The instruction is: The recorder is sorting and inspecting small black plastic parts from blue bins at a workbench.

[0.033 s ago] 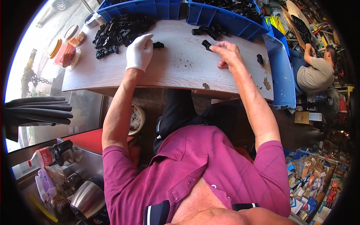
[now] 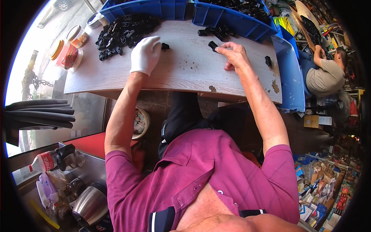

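My left hand (image 2: 145,57), in a white knit glove, is over the left half of the table. Its fingers are curved and apart, and their tips reach a small black plastic part (image 2: 165,46) lying on the tabletop. The fingers hide that part's left end, and whether they touch it I cannot make out. Bare, my right hand (image 2: 235,55) pinches another small black plastic part (image 2: 212,46) between thumb and fingertips, just above the table. Behind the glove spreads a heap of similar black parts (image 2: 123,33).
Blue bins (image 2: 232,21) of black parts line the table's (image 2: 185,77) far edge. A smaller cluster (image 2: 218,31) and a lone black part (image 2: 268,61) lie at right. Lidded jars (image 2: 65,56) stand at left. Beyond a blue bin (image 2: 290,73), another person (image 2: 322,75) sits.
My left hand has shifted slightly right, so its fingers now cover more of the black part beside it. My right hand has barely moved.
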{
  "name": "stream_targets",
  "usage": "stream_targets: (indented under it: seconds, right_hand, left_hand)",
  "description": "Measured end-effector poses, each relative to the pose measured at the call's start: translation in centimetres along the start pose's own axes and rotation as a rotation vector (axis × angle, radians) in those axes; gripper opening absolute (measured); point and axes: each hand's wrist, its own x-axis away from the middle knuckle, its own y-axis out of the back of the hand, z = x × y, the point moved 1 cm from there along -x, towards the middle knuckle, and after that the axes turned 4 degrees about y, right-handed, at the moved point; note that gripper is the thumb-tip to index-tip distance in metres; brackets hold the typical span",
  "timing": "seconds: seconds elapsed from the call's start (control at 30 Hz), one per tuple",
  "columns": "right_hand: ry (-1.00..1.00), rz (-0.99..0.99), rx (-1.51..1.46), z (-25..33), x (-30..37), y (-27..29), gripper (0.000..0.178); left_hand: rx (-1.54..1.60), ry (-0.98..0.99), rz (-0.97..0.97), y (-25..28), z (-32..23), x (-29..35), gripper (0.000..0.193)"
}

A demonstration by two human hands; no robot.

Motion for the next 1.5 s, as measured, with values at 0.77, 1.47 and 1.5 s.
stream_targets:
  seconds: [0.77, 1.47, 1.5]
  right_hand:
    - [0.035, 0.075, 0.238, 0.7, -0.1, -1.4, 0.047]
    - [0.122, 0.223, 0.254, 0.8, 0.9, -0.9, 0.031]
    - [0.123, 0.227, 0.252, 0.8, 1.1, -0.9, 0.031]
  left_hand:
    - [-0.107, -0.107, 0.082, -2.4, -3.0, -0.1, 0.027]
    - [0.020, -0.429, 0.343, -6.8, -10.2, 0.3, 0.034]
    - [-0.016, -0.435, 0.325, -6.8, -10.3, 0.6, 0.034]
